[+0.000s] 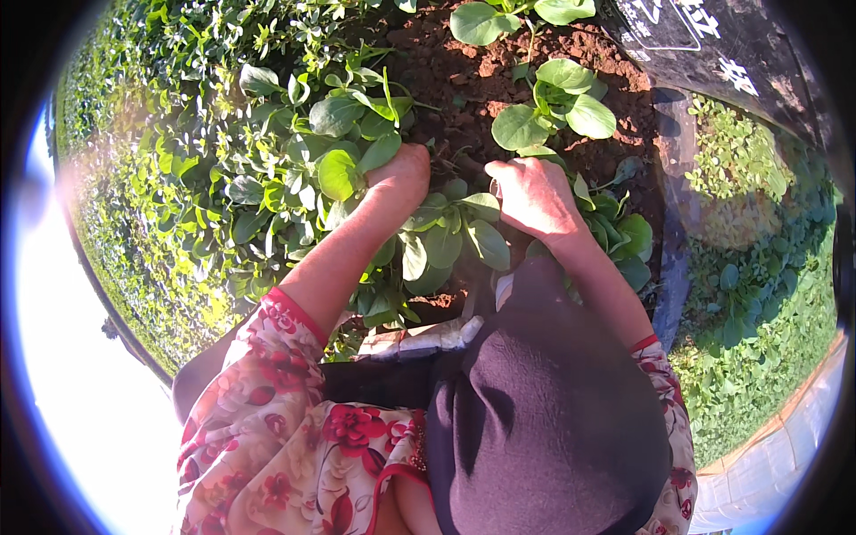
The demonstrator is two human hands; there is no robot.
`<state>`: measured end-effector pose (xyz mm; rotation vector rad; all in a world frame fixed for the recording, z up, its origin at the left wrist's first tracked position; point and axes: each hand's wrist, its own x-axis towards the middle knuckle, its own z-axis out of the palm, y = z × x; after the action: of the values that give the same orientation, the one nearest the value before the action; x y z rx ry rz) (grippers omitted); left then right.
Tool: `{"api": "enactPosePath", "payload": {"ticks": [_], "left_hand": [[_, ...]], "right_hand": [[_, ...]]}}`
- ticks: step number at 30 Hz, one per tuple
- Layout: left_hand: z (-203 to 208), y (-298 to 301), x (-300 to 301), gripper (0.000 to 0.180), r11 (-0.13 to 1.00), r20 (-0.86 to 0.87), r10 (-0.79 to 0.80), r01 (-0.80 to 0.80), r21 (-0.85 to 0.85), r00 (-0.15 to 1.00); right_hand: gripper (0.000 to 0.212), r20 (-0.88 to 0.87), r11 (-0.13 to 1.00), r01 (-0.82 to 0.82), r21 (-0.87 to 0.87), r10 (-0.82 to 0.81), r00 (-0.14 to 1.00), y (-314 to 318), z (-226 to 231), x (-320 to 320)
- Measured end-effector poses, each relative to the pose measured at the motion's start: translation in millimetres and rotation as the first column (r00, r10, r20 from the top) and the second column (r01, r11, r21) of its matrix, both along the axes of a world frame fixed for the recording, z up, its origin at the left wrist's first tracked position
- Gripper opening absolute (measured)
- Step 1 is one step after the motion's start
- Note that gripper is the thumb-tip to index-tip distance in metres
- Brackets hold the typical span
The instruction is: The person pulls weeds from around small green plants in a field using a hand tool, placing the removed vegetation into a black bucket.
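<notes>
My left hand [403, 181] is closed low among the leafy greens [335, 118] at the left, with leaves pressed against its wrist and knuckles. What its fingers grip is hidden. Across a small gap, my right hand [535, 198] makes a fist over the soil; a small edge shows by its thumb, but I cannot make out what it holds. Between and below both hands grows a leafy green plant [443, 242] with broad round leaves. Just beyond the right hand stands another leafy green [560, 105], rooted in the soil.
Reddish-brown, clumpy soil [446, 67] runs between the plants. Dense low greenery [134, 160] covers the left side. Dark plastic sheeting [713, 53] lies at the upper right, with more greens [740, 294] beyond it. My dark-clothed knee [553, 401] rises close below the right hand.
</notes>
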<state>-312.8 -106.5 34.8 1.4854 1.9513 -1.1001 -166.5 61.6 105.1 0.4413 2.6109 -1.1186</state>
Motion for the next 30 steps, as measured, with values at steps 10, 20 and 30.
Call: {"api": "enactPosePath", "payload": {"ticks": [10, 20, 30], "left_hand": [[25, -4, -11, 0.015, 0.986, 0.273, 0.043, -0.085, 0.145, 0.961], [103, 6, 10, 0.022, 0.702, 0.443, 0.431, -0.601, 0.382, 0.786], [257, 57, -31, 0.035, 0.54, 0.445, 0.387, -0.589, 0.601, 0.808]], "right_hand": [[0.027, -0.082, 0.999, 0.026, -0.045, -0.03, 0.996, 12, -10, 12], [0.023, -0.009, 0.985, 0.159, -0.065, -0.16, 0.987, 20, 41, 33], [0.017, 0.129, 0.961, 0.232, -0.152, -0.213, 0.968, -5, 24, 12]]}}
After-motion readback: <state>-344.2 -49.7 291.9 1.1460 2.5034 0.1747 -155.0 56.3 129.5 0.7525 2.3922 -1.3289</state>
